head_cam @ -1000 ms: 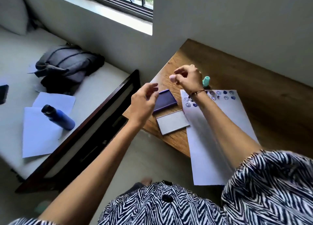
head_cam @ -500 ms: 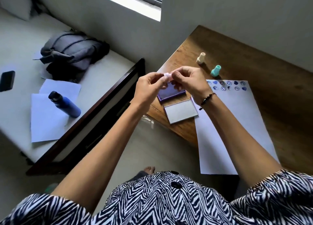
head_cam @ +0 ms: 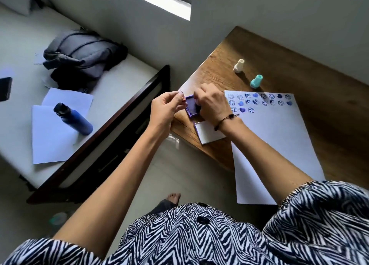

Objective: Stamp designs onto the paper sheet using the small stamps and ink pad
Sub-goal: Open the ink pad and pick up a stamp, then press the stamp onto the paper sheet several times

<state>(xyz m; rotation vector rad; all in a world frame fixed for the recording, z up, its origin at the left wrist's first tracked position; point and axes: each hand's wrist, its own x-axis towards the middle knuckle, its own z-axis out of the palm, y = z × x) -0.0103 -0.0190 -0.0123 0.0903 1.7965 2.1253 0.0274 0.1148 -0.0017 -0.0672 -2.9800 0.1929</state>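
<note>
The purple ink pad (head_cam: 191, 107) lies open at the wooden table's left corner, its white lid (head_cam: 206, 133) beside it. My right hand (head_cam: 214, 103) is down over the pad, fingers pinched on a small pale pink stamp that is mostly hidden. My left hand (head_cam: 166, 108) hovers just left of the pad and pinches a tiny pale piece (head_cam: 181, 94) at its fingertips. The white paper sheet (head_cam: 269, 145) lies to the right, with rows of blue smiley and heart prints (head_cam: 259, 102) along its top. A white stamp (head_cam: 239, 65) and a teal stamp (head_cam: 256, 81) stand beyond the sheet.
The table (head_cam: 309, 75) meets the wall at the back; its near edge (head_cam: 191, 143) drops to the floor. To the left, a bed holds a grey bag (head_cam: 83, 55), a blue bottle (head_cam: 73, 119), paper sheets (head_cam: 52, 143) and a phone (head_cam: 5, 89). My foot (head_cam: 173, 197) is on the floor.
My hands came together on the pink stamp in the air, then parted. The right hand dropped onto the ink pad with the stamp; the left kept a small pale piece.
</note>
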